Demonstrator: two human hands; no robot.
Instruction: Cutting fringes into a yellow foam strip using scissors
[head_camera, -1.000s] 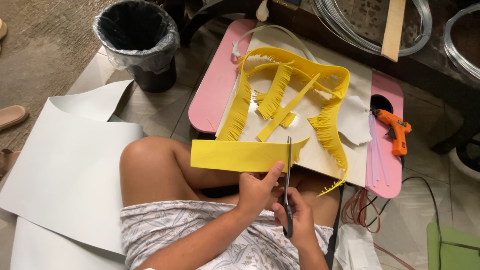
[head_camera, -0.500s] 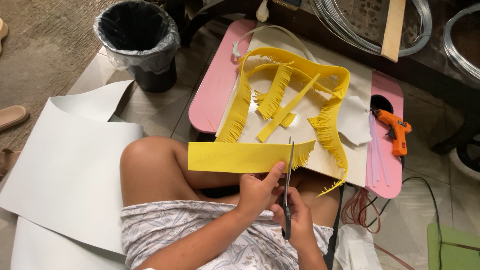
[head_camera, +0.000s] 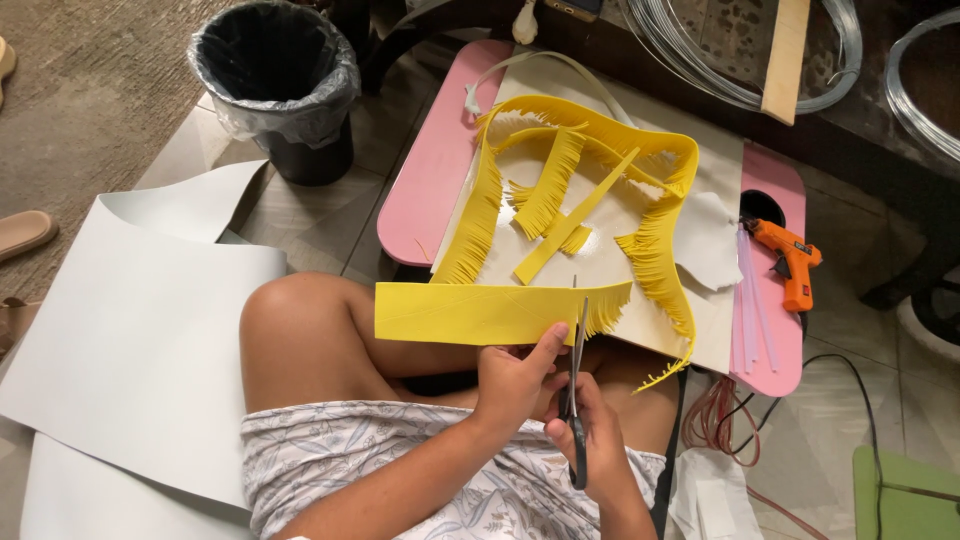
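- Pinched between thumb and fingers of the left hand (head_camera: 512, 378), the yellow foam strip (head_camera: 470, 312) was held by its lower edge, the grip closed on it near its fringed right end.
- That left forearm came up from the lower left, the thumb pointing up and to the right along the strip's underside.
- The right hand (head_camera: 596, 440) was closed around the handles of the scissors (head_camera: 576, 370), knuckles turned toward the camera, wrist low over the lap.
- The scissors stood almost upright in the view, tips pointing away from the body, blades crossing the strip just left of the cut fringe.
- The strip's long axis ran left to right, nearly level, its plain end reaching left over the bare knee and its fringed end lying over the near edge of the pink tabletop (head_camera: 432, 165).
- Finished fringed strips (head_camera: 560, 170) lay on a beige sheet (head_camera: 720, 170) on that tabletop, with an orange glue gun (head_camera: 790, 260) at its right side.
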